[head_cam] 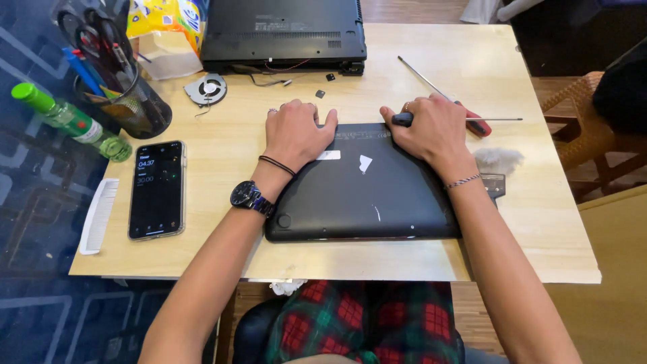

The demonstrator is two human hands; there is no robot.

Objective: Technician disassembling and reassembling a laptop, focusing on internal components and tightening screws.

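A black plastic laptop bottom cover (pixel 367 192) is being pressed down in the centre of the frame, lying flat on the pale wooden table (pixel 526 222). The left hand (pixel 294 135) is being laid on its upper left corner, palm down with fingers loosely curled, gripping nothing. The right hand (pixel 431 128) is being closed around a black-handled tool (pixel 402 119) at the cover's upper edge. Judging by this, the cover is already detached or is being refitted; which cannot be told. At the upper centre, a second black laptop body (pixel 283 30) is lying with wires exposed, a small round cooling fan (pixel 205 89) is resting beside it, and loose screws (pixel 320 94) are lying between.
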